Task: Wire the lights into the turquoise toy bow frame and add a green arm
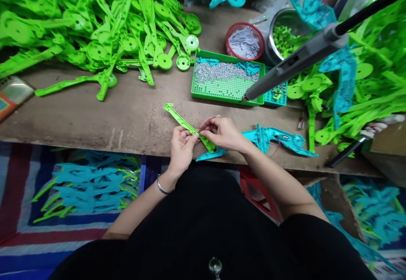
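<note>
Near the front edge of the bench, my left hand (pixel 182 149) is closed on a long lime-green plastic part (pixel 179 119), which slants up and to the left. My right hand (pixel 223 133) pinches at the middle of the same part; a thin reddish wire-like strand shows by its fingers, and what lies between the fingertips is too small to name. Under and beside my right wrist lies a turquoise plastic part (pixel 269 138), its left tip reaching below the green part.
A grey electric screwdriver (pixel 292 62) hangs above the green basket (pixel 228 91) of screws. Behind are a red basket (pixel 245 58) and a metal bowl (pixel 272 39). Lime-green parts (pixel 101 51) pile up at left. A dark rod (pixel 345 152) lies at right.
</note>
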### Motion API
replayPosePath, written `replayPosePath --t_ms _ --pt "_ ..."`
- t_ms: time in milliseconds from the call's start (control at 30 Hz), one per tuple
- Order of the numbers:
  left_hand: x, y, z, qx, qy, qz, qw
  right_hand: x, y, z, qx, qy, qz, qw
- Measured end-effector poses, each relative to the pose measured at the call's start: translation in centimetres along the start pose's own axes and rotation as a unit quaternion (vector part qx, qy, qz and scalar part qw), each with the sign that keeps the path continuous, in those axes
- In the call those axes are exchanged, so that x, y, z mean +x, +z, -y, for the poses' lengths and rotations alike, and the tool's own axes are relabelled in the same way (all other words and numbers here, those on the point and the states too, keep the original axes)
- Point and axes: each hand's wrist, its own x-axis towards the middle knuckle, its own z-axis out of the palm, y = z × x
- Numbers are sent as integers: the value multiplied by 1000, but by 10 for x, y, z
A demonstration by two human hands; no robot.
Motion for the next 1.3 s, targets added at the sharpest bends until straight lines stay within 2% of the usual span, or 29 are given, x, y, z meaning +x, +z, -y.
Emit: replayPosePath --t_ms 233,433,567,667,733,800,967,1100,1300 --pt "1 2 -1 19 -2 -20 1000 -13 2 -3 -20 -42 -24 999" --pt "0 -4 -6 -26 -30 49 998 -23 13 -1 -46 -55 -59 996" --pt "-2 -6 -5 -12 -38 42 998 -35 27 1 -122 -96 -80 985" --pt "-3 -6 -5 0 -41 24 999 -42 37 5 -233 -133 -84 960" --pt "-4 -5 -5 6 -39 17 999 -42 37 7 -304 -135 -79 940" --pt "-4 -5 -4 7 -34 11 999 -38 31 8 -326 -134 -72 933" --pt "-3 -5 -1 2 -18 2 1000 -17 11 14 -212 -166 -39 962" --pt "-1 -9 0 3 -1 7 1000 -5 16 25 -232 -238 33 943" --pt "-2 -13 0 20 15 16 1000 10 24 35 -227 -259 69 936"
